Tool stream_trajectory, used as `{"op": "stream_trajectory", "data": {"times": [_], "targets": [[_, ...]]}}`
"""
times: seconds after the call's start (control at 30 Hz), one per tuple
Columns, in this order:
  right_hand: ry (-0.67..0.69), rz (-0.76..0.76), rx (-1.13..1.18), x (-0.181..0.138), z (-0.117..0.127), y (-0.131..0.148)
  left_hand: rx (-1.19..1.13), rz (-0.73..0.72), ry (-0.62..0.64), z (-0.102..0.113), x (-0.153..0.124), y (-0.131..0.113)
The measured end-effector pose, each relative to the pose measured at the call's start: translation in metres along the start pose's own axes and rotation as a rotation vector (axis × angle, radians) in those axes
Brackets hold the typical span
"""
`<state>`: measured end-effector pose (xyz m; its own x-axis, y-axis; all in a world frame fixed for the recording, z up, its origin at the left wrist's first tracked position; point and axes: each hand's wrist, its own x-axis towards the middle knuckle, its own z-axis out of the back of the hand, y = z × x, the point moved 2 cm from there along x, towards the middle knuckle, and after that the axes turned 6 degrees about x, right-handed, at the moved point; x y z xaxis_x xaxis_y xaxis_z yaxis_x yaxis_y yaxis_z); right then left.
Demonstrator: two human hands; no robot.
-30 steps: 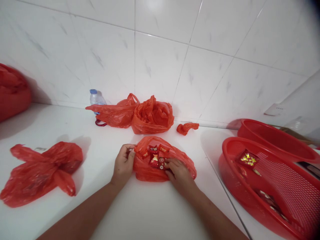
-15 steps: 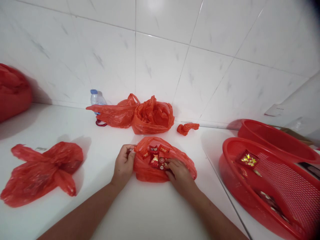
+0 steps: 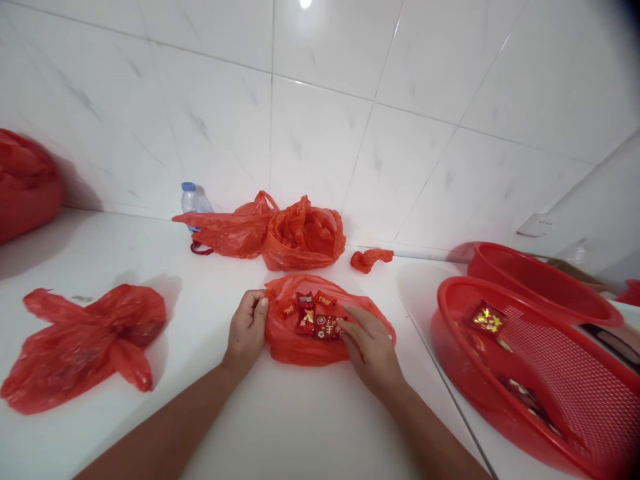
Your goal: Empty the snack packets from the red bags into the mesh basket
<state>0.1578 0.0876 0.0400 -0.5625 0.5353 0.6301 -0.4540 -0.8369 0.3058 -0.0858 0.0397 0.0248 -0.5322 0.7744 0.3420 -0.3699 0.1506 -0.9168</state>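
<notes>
In front of me an opened red plastic bag [image 3: 307, 350] lies on the white table with several small red wrapped packets inside. One brown-red packet with white flower shapes and lettering [image 3: 326, 327] sits at the right of the group, beside a shiny red one [image 3: 307, 320]. My left hand [image 3: 246, 330] pinches the bag's left edge between thumb and fingers. Over the bag's right part is my right hand [image 3: 373, 347], its fingers apart and reaching to the right end of the flowered packet. No object shows in that hand.
A knotted red bag [image 3: 85, 347] lies left. Bunched red bags [image 3: 307, 233], a bottle [image 3: 189, 200] and a red plastic scrap [image 3: 370, 259] line the wall. Red baskets [image 3: 450, 347] stand right, the nearer one holding several packets [image 3: 487, 318]. A large red bag [image 3: 25, 187] is far left.
My right hand has drawn back a little to the right, uncovering more of the flowered packet. My left hand stays on the bag's edge. The view has shifted slightly.
</notes>
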Motion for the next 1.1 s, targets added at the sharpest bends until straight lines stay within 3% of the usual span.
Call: {"op": "stream_trajectory", "data": {"times": [0.2,0.37,0.47,0.63,0.77,0.83,1.0,1.1], "targets": [[-0.259,-0.251,-0.216,-0.014,0.030,-0.013,-0.071,-0.023,0.048,-0.004,-0.001,-0.001],[-0.214,-0.507,-0.046,-0.027,0.022,-0.040,0.024,0.108,0.072,-0.007,-0.006,0.001],[-0.181,-0.628,0.125,-0.027,0.013,-0.049,-0.031,0.150,0.061,-0.010,-0.003,0.000],[-0.129,-0.724,0.515,-0.008,0.012,-0.046,-0.277,0.243,0.206,-0.020,0.017,-0.019],[-0.322,-0.765,0.668,0.005,0.031,-0.040,-0.342,0.136,0.126,-0.014,0.033,-0.051],[-0.327,-0.764,0.698,0.006,0.040,-0.038,-0.355,0.086,0.115,-0.006,0.036,-0.065],[-0.308,-0.763,0.686,0.004,0.058,-0.033,-0.175,0.039,0.142,0.018,0.035,-0.073],[-0.347,-0.747,0.653,0.010,0.071,-0.029,0.024,-0.035,0.080,0.031,0.041,-0.072]]}}
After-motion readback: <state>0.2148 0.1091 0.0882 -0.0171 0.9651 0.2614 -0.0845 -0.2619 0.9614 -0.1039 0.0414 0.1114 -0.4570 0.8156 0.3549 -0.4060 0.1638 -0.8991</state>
